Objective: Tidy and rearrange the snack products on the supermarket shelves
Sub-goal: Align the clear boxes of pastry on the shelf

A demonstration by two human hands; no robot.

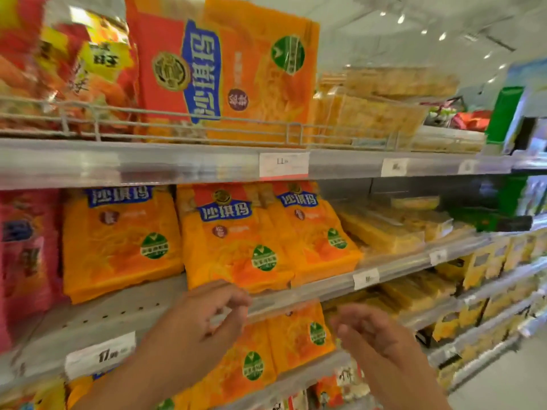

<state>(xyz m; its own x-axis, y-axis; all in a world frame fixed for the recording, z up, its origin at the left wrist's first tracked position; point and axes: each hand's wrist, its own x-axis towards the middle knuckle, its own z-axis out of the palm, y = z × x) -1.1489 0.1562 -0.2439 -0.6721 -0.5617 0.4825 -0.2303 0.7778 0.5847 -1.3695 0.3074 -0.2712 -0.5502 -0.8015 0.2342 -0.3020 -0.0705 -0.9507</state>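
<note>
Hovering both hands in front of the middle shelf [325,291], nothing gripped. Left hand [207,312] has fingers loosely curled, thumb and fingertips close together but empty, as far as I can tell through the blur. Right hand [367,329] is relaxed, half open, also empty.

Key relation: the middle orange pack [233,241] sits directly above and just behind my left hand, its lower edge at the shelf lip, touching or nearly touching the fingertips. It stands leaning back, long axis roughly vertical, slightly tilted. Its right neighbour pack [319,232] overlaps it and leans rightward. Left hand is clearly nearer; right hand is lower, in front of the lower-shelf pack [299,335].

My call: next move is up and forward with the left to square that pack.

Upside-down pack [225,69] on the top shelf needs flipping later.
</note>
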